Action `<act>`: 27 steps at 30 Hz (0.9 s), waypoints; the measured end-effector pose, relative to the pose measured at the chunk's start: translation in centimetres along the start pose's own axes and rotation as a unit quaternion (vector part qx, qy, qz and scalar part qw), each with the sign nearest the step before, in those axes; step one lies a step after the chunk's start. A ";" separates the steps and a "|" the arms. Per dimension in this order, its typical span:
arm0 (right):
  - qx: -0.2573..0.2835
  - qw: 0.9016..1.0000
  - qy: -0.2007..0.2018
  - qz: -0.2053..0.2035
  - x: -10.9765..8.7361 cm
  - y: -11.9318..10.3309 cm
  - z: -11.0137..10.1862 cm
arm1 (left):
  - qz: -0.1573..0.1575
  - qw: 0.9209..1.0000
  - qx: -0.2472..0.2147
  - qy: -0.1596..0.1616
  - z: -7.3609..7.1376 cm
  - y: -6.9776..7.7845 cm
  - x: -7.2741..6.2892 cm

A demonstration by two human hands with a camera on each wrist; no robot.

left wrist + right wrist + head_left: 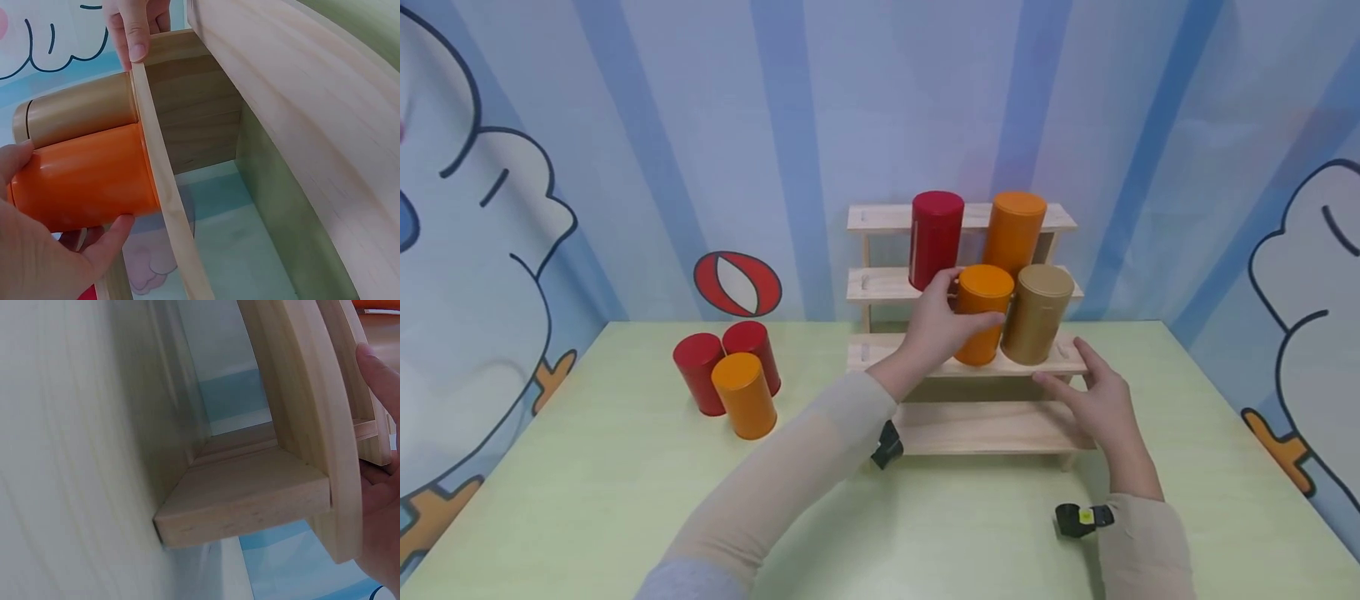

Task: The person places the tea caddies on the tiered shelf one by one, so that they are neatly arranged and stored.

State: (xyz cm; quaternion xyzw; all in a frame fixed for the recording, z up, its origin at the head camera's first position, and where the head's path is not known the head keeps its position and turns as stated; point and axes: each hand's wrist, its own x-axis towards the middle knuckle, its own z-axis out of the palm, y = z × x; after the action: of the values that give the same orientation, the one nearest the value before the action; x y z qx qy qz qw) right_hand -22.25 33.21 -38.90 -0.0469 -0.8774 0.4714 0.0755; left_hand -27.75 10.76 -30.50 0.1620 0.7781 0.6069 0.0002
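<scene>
My left hand [942, 325] grips an orange canister [983, 308], thumb on the near side, fingers around its left. The canister stands on the second-lowest board [895, 354] of a wooden tiered rack. Right beside it a gold canister [1037, 312] stands on the same board. With thumb at the front edge and fingers at the end, my right hand [1101, 400] holds that board's right end. The left wrist view shows the orange canister [84, 178] upright against the board [164, 181]. In the right wrist view, my right thumb [378, 372] lies along the board's edge.
On the tier behind stand a red canister [936, 237] and another orange canister [1017, 229]. Two red canisters [698, 371] and an orange one [745, 398] stand grouped on the table [587, 500] at left. The rack's lowest board [985, 425] juts out in front.
</scene>
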 end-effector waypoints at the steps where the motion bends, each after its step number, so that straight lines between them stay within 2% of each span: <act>1: 0.000 1.000 0.000 0.002 0.0 0.0 0.0 | -0.001 1.000 0.000 0.000 0.0 0.0 0.0; 10: 0.001 1.000 -0.001 0.005 0.0 0.0 0.0 | 0.000 1.000 0.004 0.006 -0.2 0.1 -0.4; 14: 0.002 1.000 0.000 0.007 0.1 0.0 0.1 | 0.001 1.000 0.017 0.009 -0.7 0.4 -0.8; 19: -0.001 1.000 0.003 0.006 0.1 0.0 0.1 | 0.008 0.999 0.037 0.008 -2.4 0.9 -1.9; 27: 0.002 1.000 0.000 0.001 0.0 0.0 0.1 | 0.020 0.998 0.049 0.015 -6.1 0.9 -4.3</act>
State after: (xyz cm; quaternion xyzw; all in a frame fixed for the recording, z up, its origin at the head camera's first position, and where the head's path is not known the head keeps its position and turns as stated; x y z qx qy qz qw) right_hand -22.26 33.14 -38.90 -0.0477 -0.8765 0.4732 0.0750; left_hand -24.65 4.16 -28.88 0.1688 0.8034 0.5701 -0.0317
